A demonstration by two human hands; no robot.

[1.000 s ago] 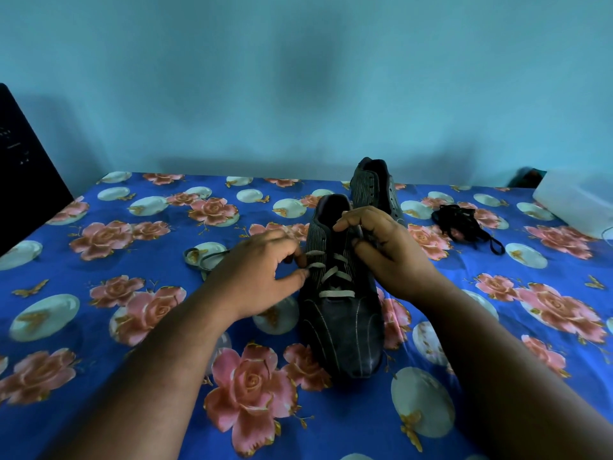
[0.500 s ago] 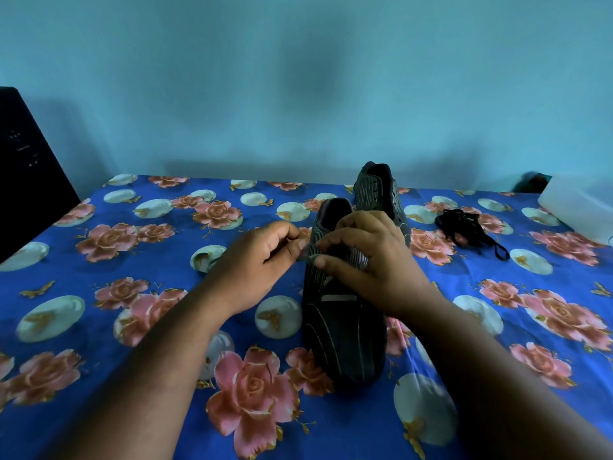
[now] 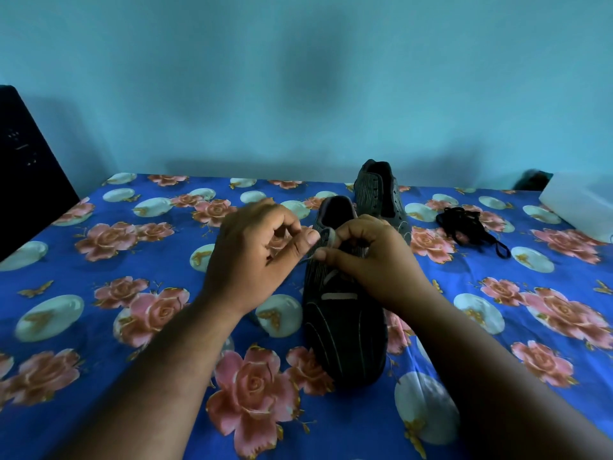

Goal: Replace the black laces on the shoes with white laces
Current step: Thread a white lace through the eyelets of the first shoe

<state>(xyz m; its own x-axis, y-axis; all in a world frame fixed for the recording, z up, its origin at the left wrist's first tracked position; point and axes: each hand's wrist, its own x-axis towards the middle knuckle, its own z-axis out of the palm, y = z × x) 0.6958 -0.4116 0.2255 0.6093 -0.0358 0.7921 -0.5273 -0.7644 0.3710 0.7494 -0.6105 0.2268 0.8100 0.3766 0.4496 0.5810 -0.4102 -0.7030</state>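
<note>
White lace [image 3: 326, 237], flat and woven, pinched near upper eyelets by right hand [image 3: 371, 260], fingers curled round a short loop. Left hand [image 3: 252, 254] just beside, fingers curled, thumb tip at lace; grip unclear through blur. Lower down, 2 pale crossings visible over tongue of near shoe [image 3: 345, 330], dark, ribbed with fine stripes, toe toward wearer. Behind, touching or nearly so, 1 second shoe [image 3: 379, 194], eyelets bare. Well right, 1 tangled heap of black laces [image 3: 471, 224], thin and cord-like. Underneath all, glossy blue floral tablecloth [image 3: 99, 293].
</note>
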